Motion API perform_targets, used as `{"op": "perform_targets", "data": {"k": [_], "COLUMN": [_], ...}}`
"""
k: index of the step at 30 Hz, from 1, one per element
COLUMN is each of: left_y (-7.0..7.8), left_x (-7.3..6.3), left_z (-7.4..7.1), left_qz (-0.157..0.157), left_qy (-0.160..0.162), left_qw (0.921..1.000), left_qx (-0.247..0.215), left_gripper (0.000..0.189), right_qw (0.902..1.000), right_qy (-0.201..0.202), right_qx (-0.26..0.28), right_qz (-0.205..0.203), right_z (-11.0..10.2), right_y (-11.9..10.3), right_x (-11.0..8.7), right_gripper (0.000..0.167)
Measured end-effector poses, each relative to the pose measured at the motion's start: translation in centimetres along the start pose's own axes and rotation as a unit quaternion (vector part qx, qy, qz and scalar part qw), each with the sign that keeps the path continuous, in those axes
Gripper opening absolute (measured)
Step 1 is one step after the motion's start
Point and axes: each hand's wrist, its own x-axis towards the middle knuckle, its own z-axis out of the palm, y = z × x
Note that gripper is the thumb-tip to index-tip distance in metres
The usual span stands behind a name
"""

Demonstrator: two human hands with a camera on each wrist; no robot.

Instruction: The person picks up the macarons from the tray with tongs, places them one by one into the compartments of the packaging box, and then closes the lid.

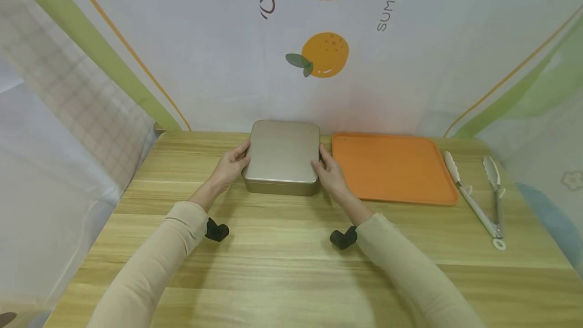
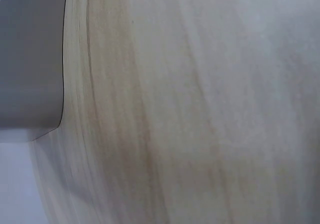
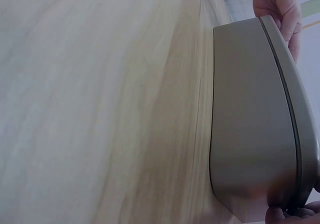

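A metallic, champagne-coloured square tin (image 1: pixel 283 152) with a rounded-corner lid sits at the back middle of the table. My left hand (image 1: pixel 230 167) grips its left side, thumb by the lid's edge. On the opposite side my right hand (image 1: pixel 331 175) holds it the same way. A dark seam between lid and body runs along the tin (image 3: pixel 252 109) in the right wrist view, where the right fingertips (image 3: pixel 300 213) touch near that seam. Only a corner of the tin (image 2: pixel 30 59) shows in the left wrist view, with the left hand out of frame there.
An orange tray (image 1: pixel 396 166) lies flat just right of the tin. Farther right, spread metal tongs (image 1: pixel 483 206) with pale tips rest on the wooden table (image 1: pixel 273 267). A fabric backdrop (image 1: pixel 227 65) with printed oranges rises behind the table's back edge.
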Motion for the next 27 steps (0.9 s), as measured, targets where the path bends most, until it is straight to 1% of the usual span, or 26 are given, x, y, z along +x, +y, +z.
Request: {"op": "perform_targets", "data": {"k": [5,12,17,24,27], "left_y": [0.11,0.18,0.14,0.20,0.07], "left_x": [0.00,-0.13,-0.10,-0.04,0.04], "left_z": [0.01,-0.10,-0.15,-0.03,0.02], "left_qz": [-0.003,-0.015,-0.016,-0.021,-0.016], "left_qy": [0.002,-0.009,-0.011,-0.004,-0.003], "left_qw": [1.0000,0.9998,0.9998,0.9997,0.9998], "left_qx": [0.006,0.012,0.010,0.011,0.011], "left_gripper": [0.054,0.055,0.054,0.054,0.054], "right_qw": [1.0000,1.0000,1.0000,0.9999,0.9999], "right_qy": [0.005,0.002,0.003,0.006,0.011], "right_qx": [0.002,0.001,0.003,0.013,0.007], "right_qz": [-0.003,-0.001,-0.003,-0.001,0.002], "right_z": [0.07,0.13,0.16,0.20,0.25], "right_y": [0.10,0.17,0.10,-0.03,0.04], "right_x": [0.12,0.27,0.25,0.12,0.12], "right_gripper": [0.059,0.058,0.058,0.058,0.058]}}
